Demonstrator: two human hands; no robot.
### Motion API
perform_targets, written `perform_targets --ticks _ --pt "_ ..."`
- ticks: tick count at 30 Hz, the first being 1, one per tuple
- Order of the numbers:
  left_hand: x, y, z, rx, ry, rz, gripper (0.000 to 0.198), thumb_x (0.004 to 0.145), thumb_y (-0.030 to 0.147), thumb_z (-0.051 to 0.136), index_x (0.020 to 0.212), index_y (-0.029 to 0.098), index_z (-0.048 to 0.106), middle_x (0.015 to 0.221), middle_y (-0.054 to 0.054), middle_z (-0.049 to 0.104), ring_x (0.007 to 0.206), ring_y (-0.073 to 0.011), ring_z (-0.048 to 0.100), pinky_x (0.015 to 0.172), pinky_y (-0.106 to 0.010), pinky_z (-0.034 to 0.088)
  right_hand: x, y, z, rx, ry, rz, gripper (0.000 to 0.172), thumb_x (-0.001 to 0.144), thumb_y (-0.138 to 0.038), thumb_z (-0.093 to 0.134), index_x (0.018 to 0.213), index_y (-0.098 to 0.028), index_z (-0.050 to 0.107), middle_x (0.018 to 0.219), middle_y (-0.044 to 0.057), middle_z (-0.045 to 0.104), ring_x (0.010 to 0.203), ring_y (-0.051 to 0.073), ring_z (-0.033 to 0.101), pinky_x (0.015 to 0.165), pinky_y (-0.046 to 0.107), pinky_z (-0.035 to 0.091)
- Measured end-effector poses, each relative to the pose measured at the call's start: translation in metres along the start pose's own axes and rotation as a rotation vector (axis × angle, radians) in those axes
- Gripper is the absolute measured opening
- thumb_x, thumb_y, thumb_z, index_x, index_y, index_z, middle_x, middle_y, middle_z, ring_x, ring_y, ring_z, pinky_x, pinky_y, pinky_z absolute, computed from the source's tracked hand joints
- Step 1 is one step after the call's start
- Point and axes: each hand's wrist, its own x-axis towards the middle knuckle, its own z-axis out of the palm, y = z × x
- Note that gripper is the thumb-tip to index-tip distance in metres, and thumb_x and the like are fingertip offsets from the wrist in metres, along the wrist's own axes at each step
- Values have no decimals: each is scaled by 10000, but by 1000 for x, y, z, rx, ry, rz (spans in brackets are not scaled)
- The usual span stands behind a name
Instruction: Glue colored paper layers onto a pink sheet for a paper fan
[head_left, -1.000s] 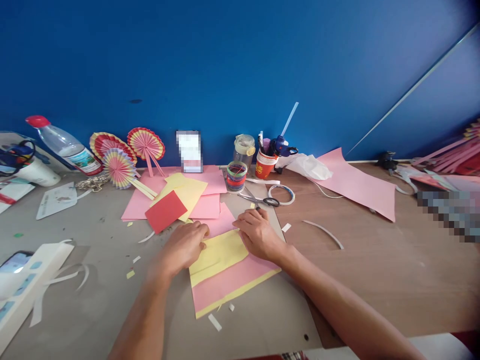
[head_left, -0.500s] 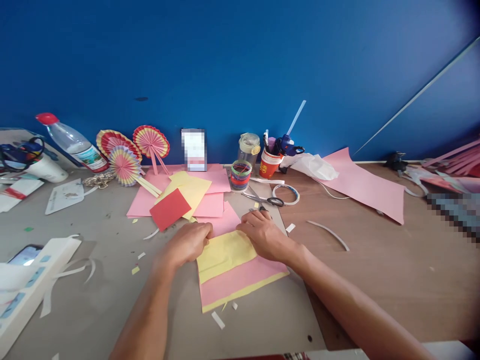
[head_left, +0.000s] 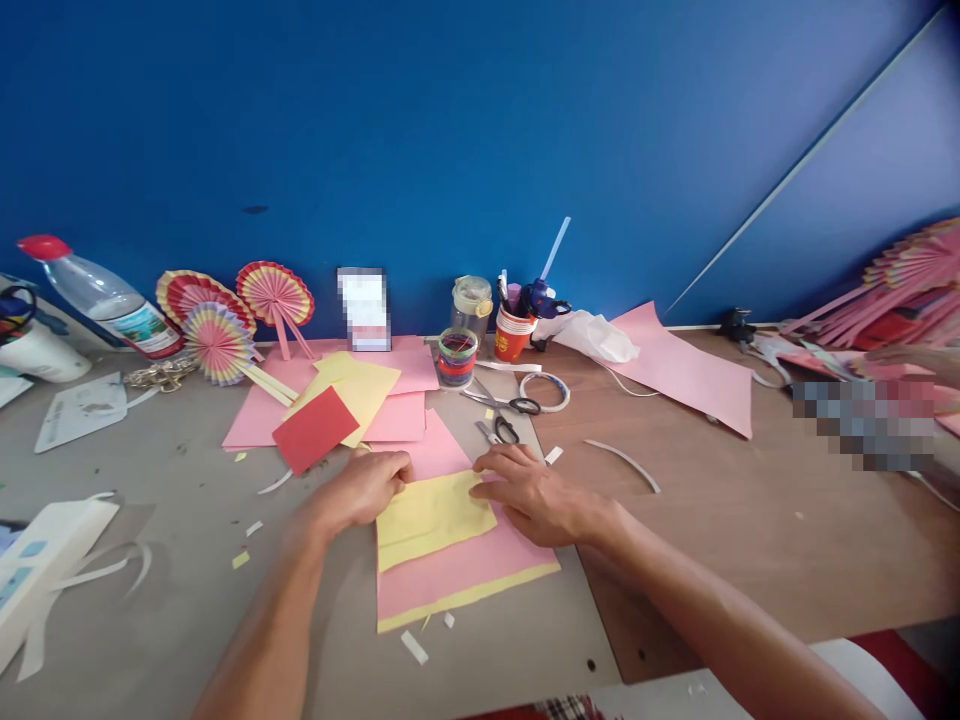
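A yellow paper strip (head_left: 435, 520) lies across a pink sheet (head_left: 465, 576) whose near edge has a narrow yellow border. My left hand (head_left: 367, 486) is closed at the strip's upper left edge, thumb and curled fingers pinching the paper. On the strip's right end rests my right hand (head_left: 529, 492), its fingers stretched and apart, pressing from above. More pink paper (head_left: 435, 445) shows beyond the strip. Just past my right hand lie small black-handled scissors (head_left: 506, 430), and farther back a larger pair of scissors (head_left: 521, 405) beside a roll of tape (head_left: 559, 394).
A red card (head_left: 315, 430) covers part of some yellow paper (head_left: 375, 390). Paper fans (head_left: 276, 300), a phone (head_left: 364, 310), a thread-wound jar (head_left: 457, 360) and a red cup (head_left: 513, 338) stand along the blue wall. A power strip (head_left: 60, 560) is at left. Another person's hand (head_left: 919, 365) shows at right.
The view has turned right, bringing another person's hand into sight. My right hand's fingers have spread and moved toward the strip's right end. My left hand keeps its pinch.
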Motion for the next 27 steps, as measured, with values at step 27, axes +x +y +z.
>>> perform_targets --ticks 27 --pt "-15 -16 15 -536 325 -33 555 787 445 586 1268 207 446 1134 -76 634 1060 -221 594 881 -333 483 50 23 21 188 369 246 179 916 -157 438 815 -176 584 788 44 641 735 158 574 745 300 408"
